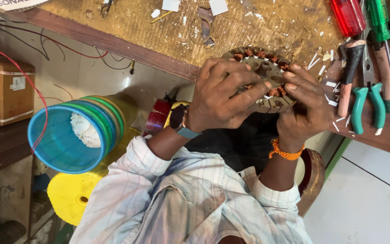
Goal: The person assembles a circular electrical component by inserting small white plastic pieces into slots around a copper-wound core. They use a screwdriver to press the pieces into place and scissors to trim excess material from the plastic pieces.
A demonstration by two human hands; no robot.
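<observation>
**Both hands on a wound stator at the counter's edge**

The left hand and the right hand both close around a round metal stator with copper coils in its slots — each grip is shut on it, fingers curled over the rim and thumbs pressing near the centre. The stator sits at the near edge of the wooden counter, partly past it, over the person's lap.

The likely trouble: a fingertip could snag or nick a coil, or the stator could tip off the edge, since so little counter lies beneath it.

Room is tight to the right — pliers and screwdrivers lie just beside the right hand. Leftward the counter is more open, littered with paper scraps; a blue cup lies below the edge.
</observation>
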